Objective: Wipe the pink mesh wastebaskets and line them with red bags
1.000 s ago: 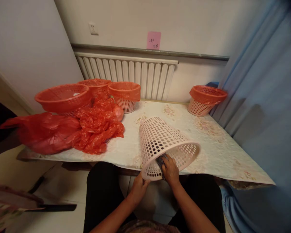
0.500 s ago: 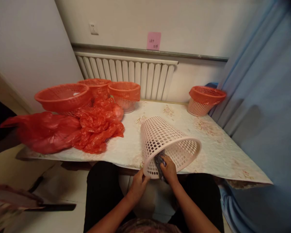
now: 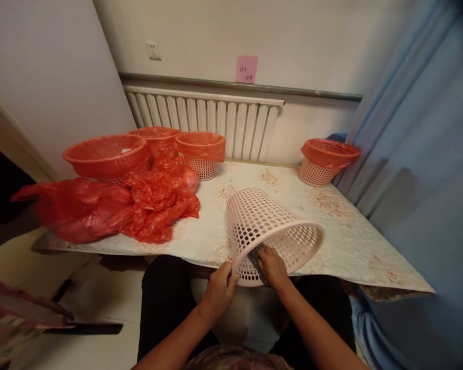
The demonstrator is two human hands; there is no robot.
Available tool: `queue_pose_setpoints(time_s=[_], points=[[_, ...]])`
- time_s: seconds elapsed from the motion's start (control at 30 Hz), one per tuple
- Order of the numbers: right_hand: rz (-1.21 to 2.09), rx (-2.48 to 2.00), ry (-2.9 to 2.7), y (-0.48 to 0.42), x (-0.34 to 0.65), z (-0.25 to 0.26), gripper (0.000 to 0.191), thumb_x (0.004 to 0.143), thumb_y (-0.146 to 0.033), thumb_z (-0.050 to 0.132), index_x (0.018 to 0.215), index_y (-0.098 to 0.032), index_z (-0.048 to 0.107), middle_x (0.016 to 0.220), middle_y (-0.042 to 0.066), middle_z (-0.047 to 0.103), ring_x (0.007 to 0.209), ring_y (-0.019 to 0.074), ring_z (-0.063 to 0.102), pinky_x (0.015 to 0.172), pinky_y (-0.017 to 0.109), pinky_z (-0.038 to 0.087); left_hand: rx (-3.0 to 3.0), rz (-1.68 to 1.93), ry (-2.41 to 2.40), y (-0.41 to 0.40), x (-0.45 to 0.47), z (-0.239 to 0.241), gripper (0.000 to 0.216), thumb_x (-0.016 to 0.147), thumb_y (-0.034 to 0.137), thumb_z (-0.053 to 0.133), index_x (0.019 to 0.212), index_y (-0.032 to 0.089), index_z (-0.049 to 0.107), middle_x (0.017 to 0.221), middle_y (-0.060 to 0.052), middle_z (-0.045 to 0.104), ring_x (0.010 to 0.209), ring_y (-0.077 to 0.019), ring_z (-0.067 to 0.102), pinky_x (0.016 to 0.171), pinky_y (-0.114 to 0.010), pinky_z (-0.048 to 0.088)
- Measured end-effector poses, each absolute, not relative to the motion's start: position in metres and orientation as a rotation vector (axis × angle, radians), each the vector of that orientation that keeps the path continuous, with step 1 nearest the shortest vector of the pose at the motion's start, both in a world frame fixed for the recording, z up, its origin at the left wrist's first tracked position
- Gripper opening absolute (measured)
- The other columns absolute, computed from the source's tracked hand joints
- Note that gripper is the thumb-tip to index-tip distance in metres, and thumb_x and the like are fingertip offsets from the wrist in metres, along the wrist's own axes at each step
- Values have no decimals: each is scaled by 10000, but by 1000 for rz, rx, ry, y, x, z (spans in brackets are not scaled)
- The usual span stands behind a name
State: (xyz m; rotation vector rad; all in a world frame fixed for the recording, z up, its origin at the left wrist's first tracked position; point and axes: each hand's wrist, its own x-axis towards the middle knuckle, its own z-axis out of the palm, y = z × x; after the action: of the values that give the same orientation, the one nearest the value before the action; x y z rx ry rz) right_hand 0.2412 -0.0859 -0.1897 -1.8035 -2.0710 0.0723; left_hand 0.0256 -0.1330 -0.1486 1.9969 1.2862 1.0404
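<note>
In the head view the pink basket (image 3: 266, 218) lies on its side at the tabletop's (image 3: 339, 231) 6 o'clock edge, with its mouth toward the person. The left hand (image 3: 218, 290) has its fingers pinched on the rim at 8 o'clock. The right hand's (image 3: 272, 267) fingers are clenched on a dark cloth (image 3: 254, 255) inside the mouth, so wiping the inner wall looks to be the step in hand. Reaching fresh mesh would call for turning the basket. Against half a second ago, the right hand sits slightly higher and less of the cloth shows.
</note>
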Motion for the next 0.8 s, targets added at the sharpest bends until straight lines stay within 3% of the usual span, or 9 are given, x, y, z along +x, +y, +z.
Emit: queue_pose_setpoints(time_s=[0.1, 0.3, 0.43, 0.63, 0.8], points=[[69, -1820, -1950, -73, 265, -177, 340, 714, -98, 522, 996, -231, 657, 1164, 79, 610, 1021, 224, 548, 868, 319, 435, 2020, 992, 1283, -132, 29, -140, 117, 863, 241, 419, 754, 204, 440, 713, 2, 515, 665, -150, 498, 625, -261, 385], [517, -1539, -1377, -65, 228, -132, 295, 760, -281, 511, 976, -160, 670, 952, 74, 695, 899, 226, 620, 803, 322, 484, 2096, 883, 1218, -129, 33, -127, 101, 870, 233, 401, 799, 198, 464, 758, -13, 531, 702, -163, 507, 658, -281, 402], [609, -1345, -1476, -73, 185, -139, 281, 775, -280, 484, 951, -146, 657, 908, 62, 692, 853, 200, 616, 776, 296, 488, 2105, 896, 1183, -129, 33, -122, 96, 853, 209, 413, 879, 196, 505, 806, -30, 564, 751, -173, 532, 695, -289, 423], [247, -1598, -1946, -69, 213, -190, 297, 779, -191, 524, 1048, -197, 651, 1108, 94, 642, 1014, 247, 563, 845, 334, 446, 2084, 823, 1213, -131, 31, -126, 77, 854, 212, 403, 834, 194, 475, 783, -27, 557, 712, -174, 526, 660, -293, 407], [98, -1808, -1874, -54, 258, -184, 334, 783, -164, 503, 1076, -224, 651, 1089, 92, 652, 989, 250, 579, 828, 343, 450, 2104, 844, 1242, -132, 31, -128, 93, 868, 230, 393, 796, 203, 446, 754, -16, 538, 682, -167, 508, 638, -286, 391]])
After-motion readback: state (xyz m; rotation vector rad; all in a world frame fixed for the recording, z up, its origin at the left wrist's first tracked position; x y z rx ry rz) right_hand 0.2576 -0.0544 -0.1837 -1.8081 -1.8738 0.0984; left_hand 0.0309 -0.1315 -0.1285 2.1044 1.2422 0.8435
